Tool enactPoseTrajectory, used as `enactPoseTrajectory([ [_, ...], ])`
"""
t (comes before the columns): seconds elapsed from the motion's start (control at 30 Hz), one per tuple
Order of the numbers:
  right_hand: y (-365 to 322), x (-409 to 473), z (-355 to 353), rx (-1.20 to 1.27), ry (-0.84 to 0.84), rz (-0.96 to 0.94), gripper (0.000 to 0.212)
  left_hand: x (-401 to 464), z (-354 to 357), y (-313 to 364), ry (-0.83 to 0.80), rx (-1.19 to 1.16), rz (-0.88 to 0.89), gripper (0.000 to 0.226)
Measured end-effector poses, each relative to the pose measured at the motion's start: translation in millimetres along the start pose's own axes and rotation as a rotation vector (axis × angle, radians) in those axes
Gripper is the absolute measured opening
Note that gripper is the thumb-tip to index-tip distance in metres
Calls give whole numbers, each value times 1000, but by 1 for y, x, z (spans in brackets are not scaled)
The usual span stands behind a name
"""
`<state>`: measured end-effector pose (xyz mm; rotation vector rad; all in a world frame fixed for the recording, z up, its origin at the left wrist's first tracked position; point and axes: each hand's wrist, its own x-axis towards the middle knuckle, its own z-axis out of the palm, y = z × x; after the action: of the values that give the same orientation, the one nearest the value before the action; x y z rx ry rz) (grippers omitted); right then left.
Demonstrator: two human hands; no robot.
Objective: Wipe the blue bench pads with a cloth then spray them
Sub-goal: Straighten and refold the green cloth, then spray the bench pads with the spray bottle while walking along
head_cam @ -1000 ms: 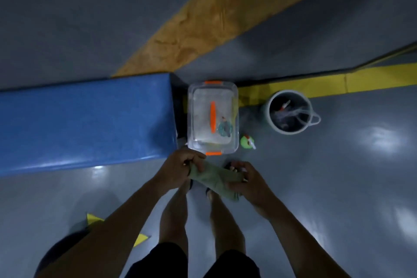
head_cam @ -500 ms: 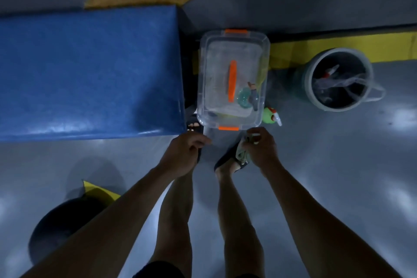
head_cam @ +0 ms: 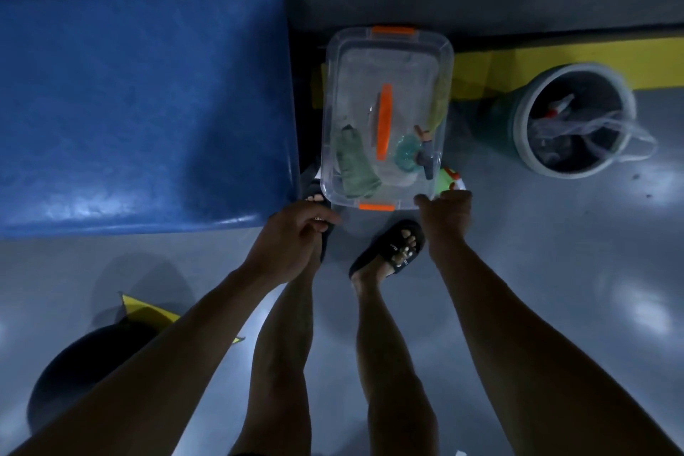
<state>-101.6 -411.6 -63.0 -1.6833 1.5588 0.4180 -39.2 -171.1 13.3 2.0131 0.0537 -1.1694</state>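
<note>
The blue bench pad [head_cam: 140,104] fills the upper left. A folded green cloth [head_cam: 357,163] lies on the lid of a clear storage box [head_cam: 386,48] with orange clips, just right of the pad. A green spray bottle [head_cam: 449,177] stands on the floor at the box's near right corner, mostly hidden. My right hand [head_cam: 446,217] reaches to it with thumb and fingers apart, holding nothing. My left hand [head_cam: 296,231] hangs loosely curled and empty at the pad's near right corner.
A teal spray bottle [head_cam: 409,155] shows through the box lid beside its orange handle [head_cam: 385,122]. A grey bin [head_cam: 575,120] with a plastic liner stands to the right. A dark round object [head_cam: 85,366] sits lower left. My sandalled feet [head_cam: 390,248] stand before the box.
Both hands held the green cloth a second ago. It now lies on the box lid, and my right hand has moved to the green spray bottle. My view has dropped closer.
</note>
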Motion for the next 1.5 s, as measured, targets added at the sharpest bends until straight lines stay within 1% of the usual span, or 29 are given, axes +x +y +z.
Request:
enactPoseTrajectory([
  [0.03,-5,5,-3,22,71,-29,53,2,0,1,-3,-1,-3,39],
  [0.07,-11,12,-5,43,106,-77,63,3,0,3,-7,0,-3,40],
  [0.13,-24,26,-4,-12,69,-175,77,6,1,6,-13,5,3,41],
  [0.17,-30,34,-1,-91,16,-221,76,8,1,7,-13,6,6,42],
  [0.23,-39,47,6,-268,-90,-272,58,9,3,9,-17,8,17,42],
  [0.27,-43,51,9,-322,-105,-286,47,8,2,9,-22,10,24,41],
  [0.37,-41,50,14,-376,-67,-390,26,6,-1,10,-34,4,22,38],
  [0.47,-36,32,7,-360,-88,-560,16,1,-10,18,-39,0,69,27],
  [0.53,-44,4,-6,-281,-174,-658,11,-2,-18,31,-10,-16,112,19],
  [0.57,-49,-14,-14,-237,-234,-682,10,-4,-22,39,10,-28,129,19],
  [0.63,-57,-51,-33,-180,-334,-701,11,-11,-30,60,34,-47,163,29],
  [0.7,-61,-85,-50,-145,-421,-707,17,-23,-37,83,19,-30,206,36],
  [0.73,-64,-101,-59,-130,-453,-713,20,-31,-41,95,6,-6,231,36],
  [0.8,-73,-130,-75,-107,-499,-715,23,-52,-52,117,-14,19,290,26],
  [0.87,-84,-161,-92,-94,-529,-712,23,-77,-66,138,-24,25,342,13],
  [0.9,-90,-176,-102,-88,-542,-710,22,-90,-74,147,-35,32,353,11],
  [0.97,-104,-203,-124,-56,-558,-703,22,-118,-92,168,-41,59,396,13],
  [1.03,-126,-231,-149,-30,-569,-730,25,-144,-112,192,-27,80,477,13],
  [1.13,-156,-271,-184,-38,-571,-836,32,-186,-142,228,-24,62,600,14],
  [1.17,-163,-285,-195,-34,-576,-870,33,-201,-149,239,-33,45,614,14],
  [1.23,-177,-315,-219,-63,-554,-1000,38,-232,-162,260,-31,22,626,8],
  [1.3,-185,-329,-230,-101,-529,-1089,49,-251,-166,273,-28,-21,635,6],
  [1.4,-195,-352,-251,-101,-577,-1169,62,-287,-171,298,8,-86,629,5],
  [1.43,-199,-361,-258,-101,-607,-1180,62,-298,-171,306,3,-107,630,7],
  [1.47,-205,-372,-266,-81,-658,-1193,57,-310,-171,314,-8,-130,634,11],
  [1.5,-211,-384,-276,-41,-718,-1201,46,-320,-171,320,-15,-157,645,15],
])
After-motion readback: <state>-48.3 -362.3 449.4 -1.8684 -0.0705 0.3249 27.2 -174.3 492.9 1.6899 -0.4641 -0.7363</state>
